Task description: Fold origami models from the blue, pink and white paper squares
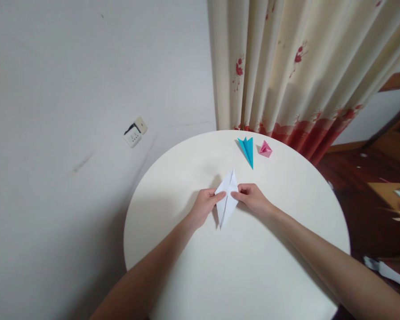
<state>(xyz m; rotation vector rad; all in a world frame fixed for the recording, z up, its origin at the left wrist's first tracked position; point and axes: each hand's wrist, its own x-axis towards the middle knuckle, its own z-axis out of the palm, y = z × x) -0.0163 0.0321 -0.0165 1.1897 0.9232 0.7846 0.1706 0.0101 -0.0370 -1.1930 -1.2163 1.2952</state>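
A white sheet of paper folded into a long diamond (227, 205) is held between my two hands over the table. Down its middle runs a seam from the upper tip to the lower tip. My left hand (205, 203) pinches its left corner, thumb on top and fingers underneath. At the right corner my right hand (251, 195) grips it the same way, the thumb lying near the seam. The fingers under the paper are partly hidden.
The round white table (173, 173) stands by a wall with a socket (132, 137). A blue paper plane (248, 151) and a pink folded paper piece (265, 150) lie at its far side. Behind hangs a cream and red curtain (286, 89).
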